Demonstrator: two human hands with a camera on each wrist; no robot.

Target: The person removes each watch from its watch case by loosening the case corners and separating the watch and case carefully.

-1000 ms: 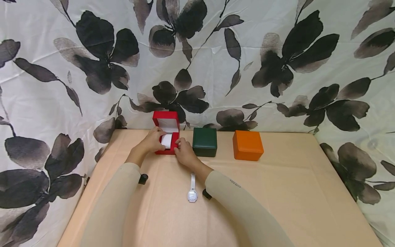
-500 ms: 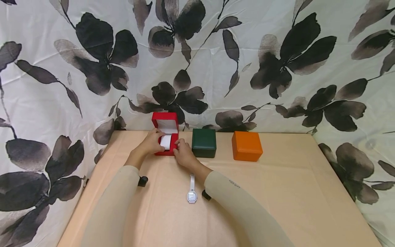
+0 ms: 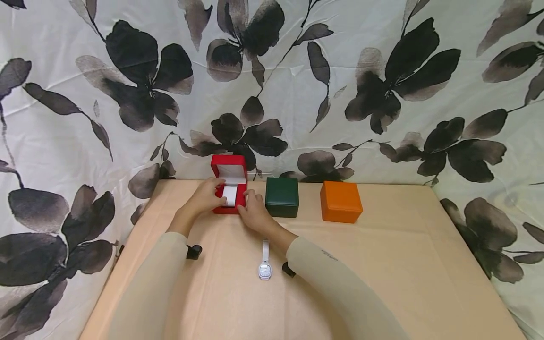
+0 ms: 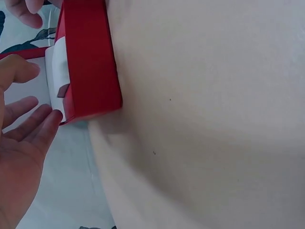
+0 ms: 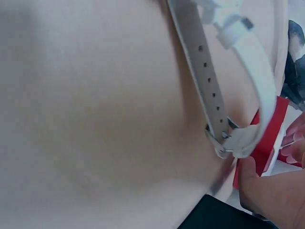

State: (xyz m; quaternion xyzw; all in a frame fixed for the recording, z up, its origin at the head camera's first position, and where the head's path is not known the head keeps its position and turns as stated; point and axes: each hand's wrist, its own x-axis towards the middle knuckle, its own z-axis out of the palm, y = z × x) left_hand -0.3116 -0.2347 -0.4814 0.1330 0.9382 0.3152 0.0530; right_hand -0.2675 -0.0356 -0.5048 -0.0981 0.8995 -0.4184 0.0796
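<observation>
A red watch box (image 3: 242, 199) stands with its lid raised near the table's back edge, a white cushion (image 3: 230, 195) inside it. My left hand (image 3: 205, 196) is at the box's left side. In the left wrist view its fingers (image 4: 40, 125) are fairly straight, their tips by the box's edge and the cushion, the thumb apart. My right hand (image 3: 256, 212) holds the box's right front corner; in the right wrist view its thumb (image 5: 248, 172) lies against the red front, its other fingers mostly hidden. A white-strapped wristwatch (image 3: 265, 270) lies between my forearms.
Just right of the red box stands a closed green box (image 3: 282, 197). Farther right is a closed orange box (image 3: 342, 201). All rest on a peach-covered table (image 3: 382, 264), with a floral curtain (image 3: 306, 108) hanging behind it.
My left hand and forearm have shifted slightly left, showing a little more of the cushion. My right forearm has moved slightly right. The box and the wristwatch stay put.
</observation>
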